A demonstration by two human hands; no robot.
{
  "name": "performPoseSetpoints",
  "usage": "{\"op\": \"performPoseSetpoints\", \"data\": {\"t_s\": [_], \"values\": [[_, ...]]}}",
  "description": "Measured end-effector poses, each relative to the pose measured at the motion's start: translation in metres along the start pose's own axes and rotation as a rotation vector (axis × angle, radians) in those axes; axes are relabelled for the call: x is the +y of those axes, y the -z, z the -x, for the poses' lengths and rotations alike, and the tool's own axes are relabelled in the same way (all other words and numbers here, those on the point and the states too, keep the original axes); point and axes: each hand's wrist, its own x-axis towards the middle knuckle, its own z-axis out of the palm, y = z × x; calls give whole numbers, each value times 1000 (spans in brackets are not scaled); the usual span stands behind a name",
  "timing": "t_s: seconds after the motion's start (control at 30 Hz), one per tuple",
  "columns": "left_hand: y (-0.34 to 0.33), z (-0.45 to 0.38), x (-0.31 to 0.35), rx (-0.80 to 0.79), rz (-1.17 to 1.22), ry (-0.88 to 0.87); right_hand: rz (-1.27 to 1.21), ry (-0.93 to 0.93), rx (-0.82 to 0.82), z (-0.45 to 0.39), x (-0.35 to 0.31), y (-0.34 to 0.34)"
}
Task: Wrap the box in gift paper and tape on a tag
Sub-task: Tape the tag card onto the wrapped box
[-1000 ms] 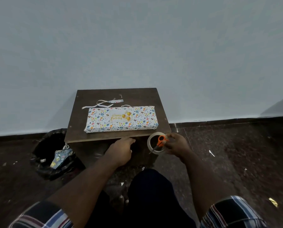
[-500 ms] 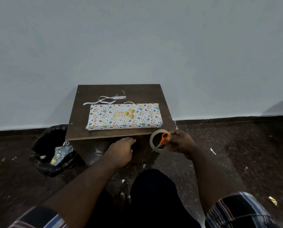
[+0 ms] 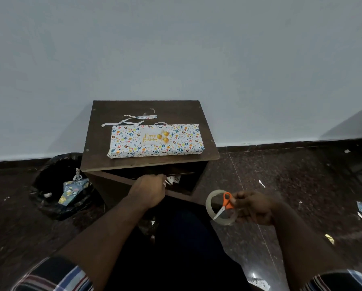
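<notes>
Looks basically done: wrapped box (image 3: 155, 141) sits on the surface (image 3: 96, 143) with its "Happy Birthday" tag (image 3: 154, 137) on, right hand (image 3: 254, 207) fingers clamped on tape roll (image 3: 221, 206) and orange scissors (image 3: 225, 203), left hand (image 3: 149, 191) pinching paper scraps (image 3: 172, 180) in the drawer, so next is probably stashing everything.

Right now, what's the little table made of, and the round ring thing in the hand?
The table looks like dark brown wood or wood-look board with a dull finish; screw heads dot its top. The tape roll in the right hand looks like clear glossy plastic tape: you can see through its see-through band.
</notes>
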Motion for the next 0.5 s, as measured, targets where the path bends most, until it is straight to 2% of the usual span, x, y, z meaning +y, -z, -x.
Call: {"op": "performPoseSetpoints", "data": {"t_s": [0.1,0.23,0.37,0.5], "values": [[3,8,-5,-46,-3,17,-157,28,34,1,7,-7],[6,14,-10,-47,29,11,-333,90,197,-20,8,-27],[2,16,-15,-20,35,-7,-354,49,389,-61,11,-55],[-4,10,-17,11,38,-15,-288,-16,479,-111,1,-91]]}}
